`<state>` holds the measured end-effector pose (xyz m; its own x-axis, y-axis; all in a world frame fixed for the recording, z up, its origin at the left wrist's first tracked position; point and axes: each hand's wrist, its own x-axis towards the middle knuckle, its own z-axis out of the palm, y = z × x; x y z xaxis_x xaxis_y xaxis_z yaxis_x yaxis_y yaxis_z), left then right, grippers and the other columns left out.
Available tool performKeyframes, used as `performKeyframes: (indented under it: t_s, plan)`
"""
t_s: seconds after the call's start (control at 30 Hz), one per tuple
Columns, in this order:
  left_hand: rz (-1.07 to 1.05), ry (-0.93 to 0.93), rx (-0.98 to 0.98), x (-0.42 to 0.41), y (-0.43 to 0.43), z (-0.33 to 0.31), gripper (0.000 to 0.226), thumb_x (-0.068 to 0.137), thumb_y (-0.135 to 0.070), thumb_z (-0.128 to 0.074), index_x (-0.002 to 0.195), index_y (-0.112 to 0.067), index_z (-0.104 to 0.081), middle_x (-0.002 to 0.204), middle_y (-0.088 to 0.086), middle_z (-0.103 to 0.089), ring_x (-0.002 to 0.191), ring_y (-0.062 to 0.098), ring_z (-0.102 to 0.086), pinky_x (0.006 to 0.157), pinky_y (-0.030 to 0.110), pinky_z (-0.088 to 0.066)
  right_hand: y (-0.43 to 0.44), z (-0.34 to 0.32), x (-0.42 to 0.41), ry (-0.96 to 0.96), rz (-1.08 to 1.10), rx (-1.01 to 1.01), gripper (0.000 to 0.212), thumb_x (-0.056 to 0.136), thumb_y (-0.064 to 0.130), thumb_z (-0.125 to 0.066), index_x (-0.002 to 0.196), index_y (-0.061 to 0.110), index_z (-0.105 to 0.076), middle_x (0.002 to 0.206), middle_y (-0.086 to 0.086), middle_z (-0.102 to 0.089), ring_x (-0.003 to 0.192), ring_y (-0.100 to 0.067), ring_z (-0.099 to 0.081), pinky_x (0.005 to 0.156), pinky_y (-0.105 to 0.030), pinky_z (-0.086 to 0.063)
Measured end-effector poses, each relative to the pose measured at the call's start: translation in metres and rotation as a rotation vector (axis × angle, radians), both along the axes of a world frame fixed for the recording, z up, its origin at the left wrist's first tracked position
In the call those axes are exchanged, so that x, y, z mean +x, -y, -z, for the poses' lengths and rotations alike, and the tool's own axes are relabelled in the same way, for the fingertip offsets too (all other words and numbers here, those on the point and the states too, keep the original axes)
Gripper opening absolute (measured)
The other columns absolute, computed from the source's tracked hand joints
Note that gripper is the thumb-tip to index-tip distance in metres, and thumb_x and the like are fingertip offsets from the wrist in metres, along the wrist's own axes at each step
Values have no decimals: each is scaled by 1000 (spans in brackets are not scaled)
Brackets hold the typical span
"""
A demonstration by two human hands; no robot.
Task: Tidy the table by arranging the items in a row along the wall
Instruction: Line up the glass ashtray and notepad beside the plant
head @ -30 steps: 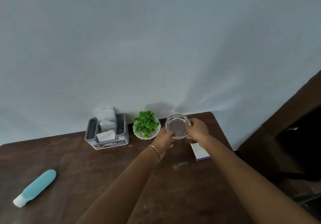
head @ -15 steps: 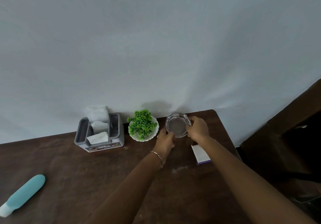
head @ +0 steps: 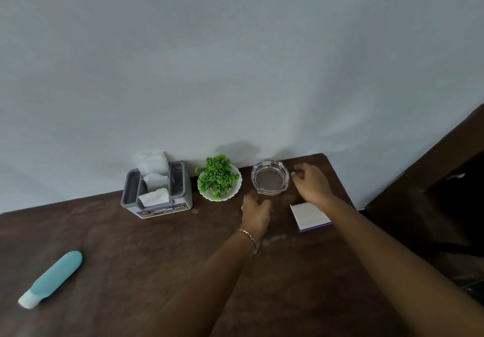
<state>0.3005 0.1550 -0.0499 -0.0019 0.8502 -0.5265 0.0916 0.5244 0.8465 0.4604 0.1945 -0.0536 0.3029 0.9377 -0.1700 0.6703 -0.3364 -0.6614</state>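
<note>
Glass ashtray (head: 270, 181): sitting flat on the table (head: 157, 271) at the back, near the wall (head: 235, 62), just right of the small potted plant (head: 218, 177). Neither hand touches it.
Row so far: tissue holder (head: 157, 192), plant, ashtray, all lined up along the wall with small gaps between them.
Left hand (head: 255, 211): just in front of the ashtray, grip loosely curled and empty, fingers clear of the glass.
Right hand (head: 310, 186): just beside the ashtray's right rim, grip half-curled, holding nothing that I can see.
Left to tidy: white notepad (head: 310, 216) lies near the right edge, out of the row; teal tube (head: 52, 279) lies well apart at the front left.
Risk, ashtray: both hands are very close to it, so a careless swing of a wrist could knock the glass sideways into the plant's bowl or skew the row.
Risk, notepad: the right forearm passes over its corner; dragging the arm could push the pad toward the table's right edge, and it looks near enough to slide off.
Risk, tube: it is round and lying on its side, so I'd expect it to roll if set down carelessly.
Risk, space: little room remains right of the ashtray, so the pad may crowd the corner.
</note>
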Motion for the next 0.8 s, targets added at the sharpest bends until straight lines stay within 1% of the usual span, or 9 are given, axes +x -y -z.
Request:
performKeyframes:
  t_s: [0.07, 0.13, 0.2, 0.33, 0.43, 0.5, 0.53, 0.7, 0.8]
  plan:
    - [19, -19, -40, 7, 15, 10, 61, 60, -28, -51, 118, -9, -47, 113, 15, -60, 93, 31, -61, 69, 33, -49, 15, -6, 15, 24, 0, 19, 30, 92, 19, -53, 119, 8, -61, 117, -13, -63, 110, -29, -59, 96, -36, -45]
    - [45, 1, -70, 16, 28, 11, 60, 58, -30, -50, 115, -11, -49, 103, 13, -61, 83, 23, -58, 65, 30, -49, 30, -9, 30, 33, -8, -3, 28, 92, 15, -53, 118, 8, -62, 119, -13, -63, 112, -28, -58, 96, -34, -43]
    - [70, -2, -81, 25, 36, 12, 65, 55, -33, -50, 115, -9, -54, 97, 12, -63, 84, 23, -59, 74, 33, -48, 47, -10, 44, 48, -12, -47, 29, 92, 12, -52, 119, 9, -62, 123, -12, -63, 115, -28, -57, 96, -31, -42]
    - [128, -2, -132, 38, 44, 21, 50, 57, -29, -50, 106, -18, -58, 115, 21, -64, 110, 36, -60, 95, 46, -47, 78, -4, 57, 32, 12, -136, 32, 92, 12, -54, 123, 7, -59, 125, -11, -62, 116, -26, -56, 93, -29, -41]
    - [167, 36, -143, 43, 48, 4, 39, 72, -21, -52, 108, -9, -59, 77, 13, -63, 69, 16, -64, 71, 32, -50, 92, 4, 57, 0, 29, -144, 34, 91, 13, -57, 125, 7, -58, 124, -11, -63, 114, -26, -57, 91, -29, -42]
    - [142, 98, -170, 46, 46, -7, 15, 88, -2, -43, 90, -9, -56, 64, 1, -45, 37, -1, -46, 48, 18, -37, 94, 7, 56, -21, 69, -119, 34, 89, 14, -60, 122, 7, -60, 122, -10, -64, 112, -25, -59, 92, -31, -44]
    - [125, 113, -196, 48, 44, -7, 24, 90, 5, -38, 81, -12, -53, 64, -1, -42, 31, -2, -42, 42, 14, -33, 94, 8, 56, -29, 94, -108, 33, 88, 14, -62, 121, 8, -61, 121, -9, -65, 111, -25, -59, 93, -32, -44]
    - [124, 175, -223, 56, 29, -14, 35, 82, 13, -32, 70, -15, -49, 67, 0, -41, 54, 8, -38, 43, 13, -29, 81, 9, 61, -48, 164, -75, 30, 85, 14, -66, 115, 9, -64, 116, -8, -68, 106, -25, -62, 92, -32, -46]
    - [120, 168, -206, 65, 20, -23, 23, 60, -4, -42, 78, -15, -52, 72, 2, -45, 57, 11, -38, 44, 17, -33, 65, 8, 67, -46, 195, -58, 32, 84, 12, -67, 115, 9, -64, 116, -8, -68, 106, -25, -62, 92, -32, -47]
